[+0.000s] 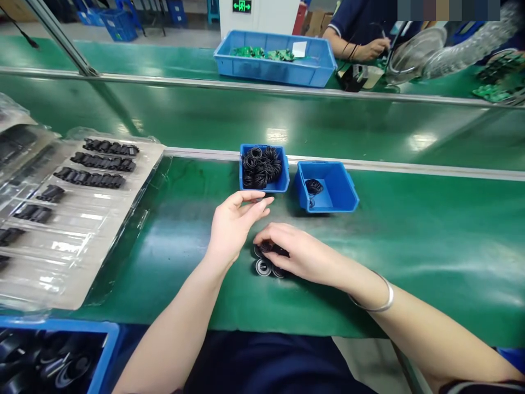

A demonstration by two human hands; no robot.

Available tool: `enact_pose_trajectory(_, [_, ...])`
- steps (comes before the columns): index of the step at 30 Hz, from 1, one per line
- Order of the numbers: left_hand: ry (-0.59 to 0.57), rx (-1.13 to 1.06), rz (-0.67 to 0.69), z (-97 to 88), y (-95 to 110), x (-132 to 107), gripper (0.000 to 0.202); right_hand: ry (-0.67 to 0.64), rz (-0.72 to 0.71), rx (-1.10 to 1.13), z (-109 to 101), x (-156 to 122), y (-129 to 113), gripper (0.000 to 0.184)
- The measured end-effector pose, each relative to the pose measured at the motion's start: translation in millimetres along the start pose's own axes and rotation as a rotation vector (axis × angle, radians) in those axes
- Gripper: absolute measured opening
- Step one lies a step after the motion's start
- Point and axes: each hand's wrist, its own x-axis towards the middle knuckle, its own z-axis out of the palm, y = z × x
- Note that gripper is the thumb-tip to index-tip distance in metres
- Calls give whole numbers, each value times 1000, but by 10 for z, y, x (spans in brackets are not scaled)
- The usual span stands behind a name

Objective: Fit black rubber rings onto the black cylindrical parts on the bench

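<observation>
Black rubber O-rings (260,167) heap in a small blue bin (264,189) at 12 o'clock from the hands, and a second blue bin (342,191), tilted at about 1 o'clock, holds a few more. The left hand (233,227) rests just below the first bin, fingers loosely curved, thumb and forefinger nearly meeting; whether a thin ring sits between them cannot be told. The right hand (297,251), a silver bangle (373,295) at its wrist, curls closed over round black parts with pale centres (263,267) lying on the green conveyor belt (410,262). Those loose parts could roll or scatter if knocked, the tilted bin could tip further and spill, and a dropped ring could vanish among the clear blister trays (53,262) at 9 o'clock.
</observation>
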Motion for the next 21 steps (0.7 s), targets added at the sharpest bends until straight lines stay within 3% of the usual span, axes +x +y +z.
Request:
enact_pose_trajectory(12, [-16, 1, -3, -24, -21, 16, 19, 59, -83, -123, 32, -19, -19, 21])
enact_pose_trajectory(21, [-16, -6, -14, -12, -18, 3, 19, 4, -97, -141, -1, -22, -24, 24])
